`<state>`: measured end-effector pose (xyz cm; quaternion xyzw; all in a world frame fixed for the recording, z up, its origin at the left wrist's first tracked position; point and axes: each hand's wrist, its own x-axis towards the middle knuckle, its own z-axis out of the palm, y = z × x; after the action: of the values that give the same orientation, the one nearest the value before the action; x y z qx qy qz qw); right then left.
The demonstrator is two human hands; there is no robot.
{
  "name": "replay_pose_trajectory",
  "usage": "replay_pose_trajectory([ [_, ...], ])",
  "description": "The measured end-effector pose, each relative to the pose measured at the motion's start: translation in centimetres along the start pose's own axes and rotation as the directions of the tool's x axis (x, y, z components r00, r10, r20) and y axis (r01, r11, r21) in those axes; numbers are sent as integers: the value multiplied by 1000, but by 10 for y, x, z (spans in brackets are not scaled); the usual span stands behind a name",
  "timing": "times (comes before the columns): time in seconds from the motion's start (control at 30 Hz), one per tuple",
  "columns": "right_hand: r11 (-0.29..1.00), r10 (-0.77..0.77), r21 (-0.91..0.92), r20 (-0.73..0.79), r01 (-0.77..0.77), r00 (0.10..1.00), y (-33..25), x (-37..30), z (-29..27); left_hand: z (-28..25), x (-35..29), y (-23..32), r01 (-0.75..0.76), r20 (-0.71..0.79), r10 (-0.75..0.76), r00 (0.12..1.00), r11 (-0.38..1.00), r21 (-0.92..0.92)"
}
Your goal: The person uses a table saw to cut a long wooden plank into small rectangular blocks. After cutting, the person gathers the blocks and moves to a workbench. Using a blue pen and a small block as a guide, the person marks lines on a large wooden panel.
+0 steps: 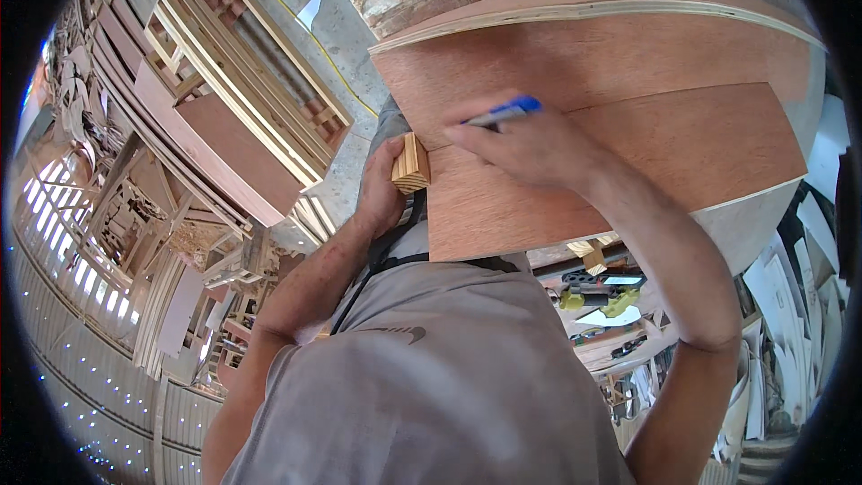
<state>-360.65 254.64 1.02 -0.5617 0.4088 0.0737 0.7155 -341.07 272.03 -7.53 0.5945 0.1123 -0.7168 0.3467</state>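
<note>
My left hand (382, 181) grips a short block of pale, striped wood (411, 164) at the left edge of a reddish-brown plywood panel (557, 211). The block's end faces up beside the panel edge. A grey marker pen with a blue end (514, 111) is in the closed fingers of my right hand (532, 145), over the panel's left part. Motion blurs those fingers, and the pen's tip is hidden. Behind the near panel lies another plywood piece (503, 63) with a curved far edge; a thin seam runs between them.
Long timber strips and a framed wooden piece (251, 81) stand at the left. A yellow cable (310, 31) crosses the concrete floor. Under the panel at the right are green-and-black power tools (600, 295). White sheet offcuts (781, 296) lean at the far right.
</note>
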Motion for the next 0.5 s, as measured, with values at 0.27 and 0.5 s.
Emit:
replay_pose_trajectory([
  [0.27, 987, 136, -94, 50, -131, 989, 27, 49, 5, 2, -3, 5, 50, -58, -49, 997, 998, 24],
  [0.5, 994, 90, -51, -41, -92, 995, 40, 48, 14, 3, -1, 3, 51, -45, -51, 998, 999, -7],
])
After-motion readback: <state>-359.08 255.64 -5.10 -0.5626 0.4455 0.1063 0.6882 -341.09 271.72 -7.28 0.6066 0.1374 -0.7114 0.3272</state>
